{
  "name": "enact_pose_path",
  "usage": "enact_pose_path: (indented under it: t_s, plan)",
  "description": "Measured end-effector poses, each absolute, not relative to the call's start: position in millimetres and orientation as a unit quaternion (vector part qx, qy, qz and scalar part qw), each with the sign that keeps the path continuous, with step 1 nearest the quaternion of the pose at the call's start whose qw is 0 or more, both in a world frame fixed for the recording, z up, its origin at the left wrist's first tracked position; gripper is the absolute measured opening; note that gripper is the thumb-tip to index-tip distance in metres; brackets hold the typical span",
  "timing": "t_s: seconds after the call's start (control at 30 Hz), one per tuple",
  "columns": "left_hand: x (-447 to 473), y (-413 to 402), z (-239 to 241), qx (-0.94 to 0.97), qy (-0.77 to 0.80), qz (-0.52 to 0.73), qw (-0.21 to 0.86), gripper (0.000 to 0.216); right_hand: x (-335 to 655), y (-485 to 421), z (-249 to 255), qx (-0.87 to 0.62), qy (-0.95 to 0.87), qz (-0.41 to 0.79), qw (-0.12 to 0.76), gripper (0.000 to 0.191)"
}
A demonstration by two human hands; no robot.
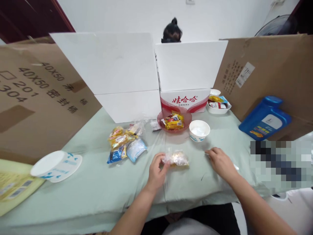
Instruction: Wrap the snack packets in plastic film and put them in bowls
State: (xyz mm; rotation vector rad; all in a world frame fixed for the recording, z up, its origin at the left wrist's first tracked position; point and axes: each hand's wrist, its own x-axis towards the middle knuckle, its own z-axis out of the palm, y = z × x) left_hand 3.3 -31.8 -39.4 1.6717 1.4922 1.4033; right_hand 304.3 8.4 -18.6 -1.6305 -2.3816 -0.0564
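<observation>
My left hand pinches the left end of a clear, crinkled plastic snack packet lying on the table in front of me. Its contents look pale and yellowish, blurred by the shiny wrap. To the right, my right hand rests low over the cloth with its fingers drawn together; whatever is at the fingertips is too small to name. Just beyond that hand stands a white paper bowl with something whitish inside. Behind the packet, a pink glass bowl holds yellow wrapped snacks.
Several bagged snacks are piled left of centre. A paper bowl lies tipped at far left. White panels and cardboard wall the table. A blue bottle and a white snack dish are right. A person's head shows behind.
</observation>
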Motion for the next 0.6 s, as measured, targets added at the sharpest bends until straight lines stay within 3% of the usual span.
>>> enact_pose_path:
  t_s: [0.07,0.2,0.3,0.37,0.4,0.53,0.6]
  plan:
    - [5,-31,-41,0.523,0.575,0.560,0.286,0.019,312,9,-22,-0.578,-0.801,-0.040,0.148,0.030]
    - [0,-34,-37,0.404,0.594,0.621,0.315,0.029,278,-3,-12,-0.488,-0.825,0.016,0.284,0.029]
    - [-11,-39,-27,0.419,0.575,0.617,0.338,0.057,235,-8,-2,-0.414,-0.857,0.089,0.295,0.056]
    - [-20,-40,-22,0.471,0.583,0.567,0.343,0.063,215,-5,-1,-0.393,-0.875,0.104,0.262,0.079]
    - [-26,-39,-20,0.501,0.595,0.534,0.331,0.060,209,-3,-2,-0.389,-0.882,0.108,0.245,0.080]
    - [-43,-32,-20,0.610,0.622,0.432,0.231,0.025,215,9,-6,-0.404,-0.872,0.125,0.246,0.025]
    - [-46,-28,-19,0.643,0.606,0.434,0.176,0.021,232,13,-5,-0.425,-0.846,0.133,0.293,0.017]
